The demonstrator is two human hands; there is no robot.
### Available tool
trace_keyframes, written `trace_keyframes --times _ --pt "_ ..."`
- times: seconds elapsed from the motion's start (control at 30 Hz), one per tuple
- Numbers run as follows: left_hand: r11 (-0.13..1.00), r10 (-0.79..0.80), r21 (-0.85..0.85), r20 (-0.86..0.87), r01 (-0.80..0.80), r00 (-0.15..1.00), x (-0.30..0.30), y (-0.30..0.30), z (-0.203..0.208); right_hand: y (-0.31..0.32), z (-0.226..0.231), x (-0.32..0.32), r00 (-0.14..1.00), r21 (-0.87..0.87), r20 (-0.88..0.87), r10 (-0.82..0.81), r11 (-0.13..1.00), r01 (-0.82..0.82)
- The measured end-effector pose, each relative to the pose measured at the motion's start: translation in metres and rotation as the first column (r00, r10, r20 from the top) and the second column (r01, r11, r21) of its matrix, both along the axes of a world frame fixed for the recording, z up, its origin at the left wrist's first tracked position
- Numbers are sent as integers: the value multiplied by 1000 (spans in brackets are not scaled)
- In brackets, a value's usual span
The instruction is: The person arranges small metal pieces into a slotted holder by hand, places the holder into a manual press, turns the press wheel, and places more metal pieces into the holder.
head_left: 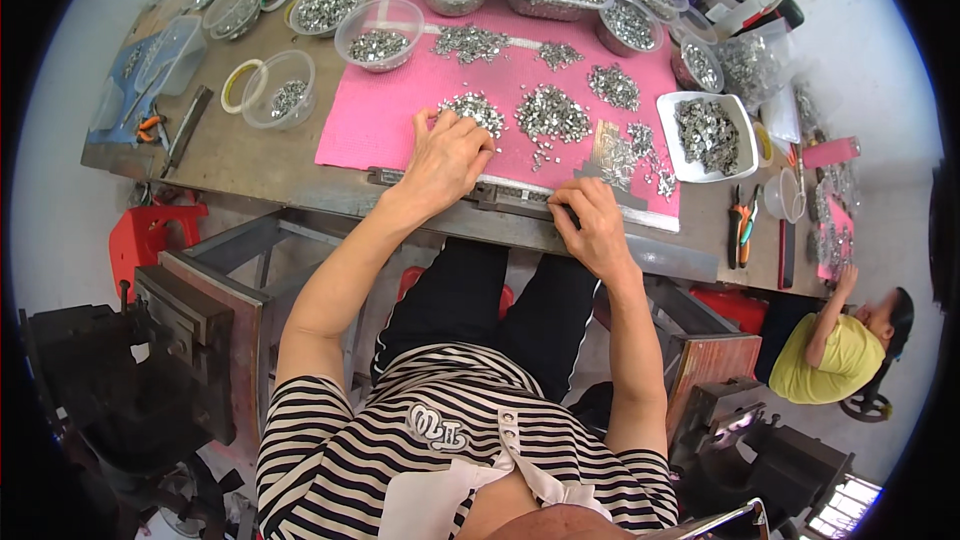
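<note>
From where I sit, I think the step in hand is picking small shiny metal pieces (470, 112) from a pile and working them along the metal rail (515, 197) by the tabletop's (262, 162) front edge. The left hand (445, 162) reaches over the rail, its fingers bent down at the pile on the left half of the pink mat (345, 130). I can't tell if its fingertips are pinched on a piece or a bit apart. The right hand (588, 225) is at the right part of the rail, fingers bent on it; I can't tell how tight they are. I think the next move calls for a soft pinch on just one piece, then a slow, straight trip to the rail, with the right hand keeping things steady. Some bits are hard for me to see. The left hand hides part of its pile, and the right hand covers some of the rail. The pieces are too tiny for me to know their shape. Some bowls at the tabletop's far edge are cut off, and by its right end the co-worker (828, 355) looks small and bent.
</note>
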State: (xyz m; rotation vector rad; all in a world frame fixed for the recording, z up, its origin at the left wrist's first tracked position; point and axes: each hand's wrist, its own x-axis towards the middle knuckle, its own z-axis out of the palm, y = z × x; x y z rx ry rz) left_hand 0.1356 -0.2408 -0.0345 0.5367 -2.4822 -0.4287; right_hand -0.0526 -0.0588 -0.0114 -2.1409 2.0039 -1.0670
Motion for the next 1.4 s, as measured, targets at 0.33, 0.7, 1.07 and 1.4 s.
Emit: trace_keyframes --times 0.33,0.7,1.07,1.4 --pt "1000 23 9 -18 -23 1000 -4 1 -3 -78 -17 13 997 -82 -60 40 996 -45" --pt "999 -15 46 -121 21 993 -6 26 6 -47 6 -9 990 28 143 -12 1000 8" --pt "974 -221 -3 -199 225 955 -41 64 -6 9 -6 -10 999 -3 23 -42 999 42" --pt "996 -84 14 -332 94 940 -20 65 -6 -14 1 -12 998 -11 70 -8 1000 9"
